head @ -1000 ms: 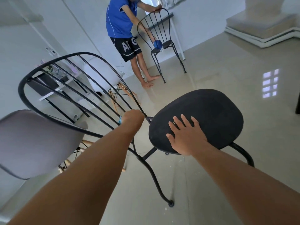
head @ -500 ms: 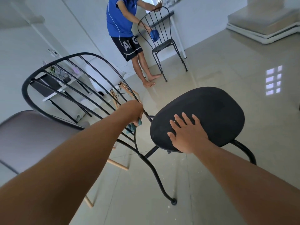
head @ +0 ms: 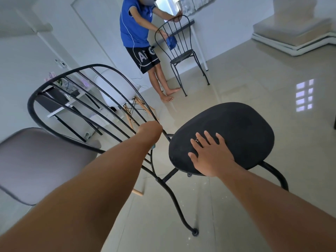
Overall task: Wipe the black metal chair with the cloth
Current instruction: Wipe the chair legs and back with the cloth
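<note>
The black metal chair (head: 236, 131) stands tilted in front of me, its round seat to the right and its barred backrest (head: 60, 88) to the left. My right hand (head: 209, 157) lies flat on the near edge of the seat, fingers spread. My left hand (head: 150, 129) is closed around the lower bars of the backrest, close to where they meet the seat. A teal cloth (head: 153, 147) is in that hand; only a small corner shows below the wrist, the rest is hidden.
A grey chair (head: 36, 160) stands close at my left. A white chair with wooden legs (head: 116, 88) is behind the backrest. Further back a person in a blue shirt (head: 135, 28) wipes another black chair (head: 181, 57) with a blue cloth. Glossy tiled floor lies to the right.
My left hand has slid back up the backrest bars after dipping lower half a second ago, and less of the teal cloth shows. My right hand has stayed on the seat.
</note>
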Motion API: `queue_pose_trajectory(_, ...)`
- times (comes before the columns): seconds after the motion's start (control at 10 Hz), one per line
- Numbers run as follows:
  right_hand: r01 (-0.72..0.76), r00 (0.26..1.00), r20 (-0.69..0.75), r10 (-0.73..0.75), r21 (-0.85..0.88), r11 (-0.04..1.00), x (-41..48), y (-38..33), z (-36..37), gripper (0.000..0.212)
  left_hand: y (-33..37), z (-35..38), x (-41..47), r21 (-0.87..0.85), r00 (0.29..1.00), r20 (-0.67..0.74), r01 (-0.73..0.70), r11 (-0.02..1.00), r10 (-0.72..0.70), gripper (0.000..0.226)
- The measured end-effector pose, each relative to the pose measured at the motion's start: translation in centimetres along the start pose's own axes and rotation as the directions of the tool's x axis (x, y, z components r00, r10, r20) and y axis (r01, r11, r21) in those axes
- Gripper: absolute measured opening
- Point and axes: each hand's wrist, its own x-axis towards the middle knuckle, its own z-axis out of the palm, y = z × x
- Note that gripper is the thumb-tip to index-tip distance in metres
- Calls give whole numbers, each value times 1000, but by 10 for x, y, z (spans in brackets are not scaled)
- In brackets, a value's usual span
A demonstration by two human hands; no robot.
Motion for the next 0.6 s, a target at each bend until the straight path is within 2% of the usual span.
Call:
queue_pose_trajectory(0.1,1,1000,1,-1,-2,1000,0,0,0,70,2,-5,-1,-11,998,28,-49,999,49,32)
queue_pose_trajectory(0.2,-4,1000,6,4,-3,1000,1,0,0,70,-1,-6,-2,-1,975,151,-166,986,164,40)
queue_pose_trajectory(0.3,-2,1000,4,2,-4,1000,0,-1,1,70,0,0,-13,-30,977,165,-131,991,134,50)
queue_pose_trajectory(0.4,-4,1000,7,4,-3,1000,1,-1,-1,70,10,8,-18,-78,997,64,-47,996,52,47)
queue_pose_trajectory(0.5,-2,1000,9,2,-2,1000,1,0,0,70,13,11,-19,-97,999,52,-5,995,10,42)
queue_pose_trajectory(0.6,-1,1000,8,1,-1,1000,1,0,0,70,11,19,-22,-42,998,56,-18,999,21,41)
